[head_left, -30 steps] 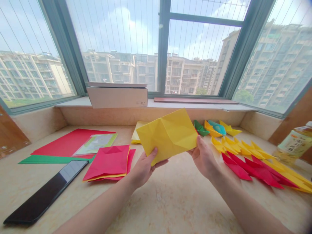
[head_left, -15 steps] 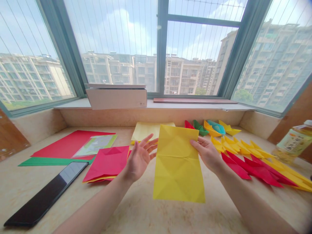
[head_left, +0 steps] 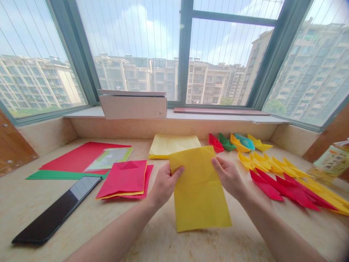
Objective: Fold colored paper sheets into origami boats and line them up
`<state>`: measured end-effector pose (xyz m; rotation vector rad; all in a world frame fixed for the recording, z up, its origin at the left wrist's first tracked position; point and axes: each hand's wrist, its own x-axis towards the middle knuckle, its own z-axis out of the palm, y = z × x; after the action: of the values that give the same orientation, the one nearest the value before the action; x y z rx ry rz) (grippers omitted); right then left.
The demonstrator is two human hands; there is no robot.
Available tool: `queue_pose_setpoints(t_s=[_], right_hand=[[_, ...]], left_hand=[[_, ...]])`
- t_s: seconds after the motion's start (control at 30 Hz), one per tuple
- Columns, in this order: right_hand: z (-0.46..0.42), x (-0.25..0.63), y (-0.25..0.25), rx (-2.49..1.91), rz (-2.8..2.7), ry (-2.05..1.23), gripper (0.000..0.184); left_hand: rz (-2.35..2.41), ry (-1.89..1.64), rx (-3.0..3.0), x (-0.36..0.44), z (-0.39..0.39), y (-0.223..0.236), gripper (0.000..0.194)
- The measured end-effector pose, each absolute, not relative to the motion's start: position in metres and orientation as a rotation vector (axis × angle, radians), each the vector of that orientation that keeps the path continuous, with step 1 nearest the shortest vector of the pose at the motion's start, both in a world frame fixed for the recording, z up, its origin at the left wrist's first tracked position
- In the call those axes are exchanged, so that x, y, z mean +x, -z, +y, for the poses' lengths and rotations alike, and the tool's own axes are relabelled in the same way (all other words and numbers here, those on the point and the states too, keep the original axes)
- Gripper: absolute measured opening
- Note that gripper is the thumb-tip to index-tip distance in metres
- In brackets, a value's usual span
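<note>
A creased sheet of yellow paper [head_left: 200, 193] hangs upright between my two hands, above the near part of the counter. My left hand [head_left: 166, 182] grips its left edge near the top, thumb in front and fingers behind. On the opposite edge, my right hand [head_left: 227, 176] pinches the paper the same way. A horizontal fold line crosses the sheet at about mid-height. Just left of my left hand lies a stack of folded red and yellow papers [head_left: 124, 178]. Behind the held sheet rests a pile of pale yellow paper [head_left: 174, 145].
A black phone [head_left: 57, 211] lies at the left, by red sheets [head_left: 79, 156] and a green sheet [head_left: 54, 175]. Folded paper boats [head_left: 240, 142] and rows of yellow and red folded pieces [head_left: 283, 189] fill the right. A bottle [head_left: 332, 160] stands far right; a white box [head_left: 133, 106] sits on the sill.
My left hand, open beside the paper before, has closed on its left edge. The sheet has tilted slightly and moved a little lower.
</note>
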<state>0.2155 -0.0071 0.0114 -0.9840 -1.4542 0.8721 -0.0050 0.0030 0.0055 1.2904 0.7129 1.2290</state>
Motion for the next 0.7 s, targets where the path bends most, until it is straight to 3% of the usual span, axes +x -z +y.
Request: queue_pose_setpoints(t_s=[0.1, 0.33, 0.53, 0.7], right_hand=[[-0.009, 0.214, -0.012, -0.998, -1.405, -0.862, 0.037], [-0.012, 0.21, -0.015, -0.837, -1.191, -1.178, 0.03], [-0.018, 0.195, -0.014, -0.816, -1.14, -1.197, 0.029], [-0.021, 0.192, -0.014, -0.793, -1.086, -1.248, 0.029]], left_hand=[[0.712, -1.232, 1.303, -0.005, 0.002, -0.006, 0.03], [0.729, -1.207, 1.318, -0.002, -0.007, -0.012, 0.031], [0.853, -1.385, 1.175, -0.001, -0.005, -0.011, 0.042], [0.791, -1.383, 1.171, -0.003, -0.002, -0.002, 0.038]])
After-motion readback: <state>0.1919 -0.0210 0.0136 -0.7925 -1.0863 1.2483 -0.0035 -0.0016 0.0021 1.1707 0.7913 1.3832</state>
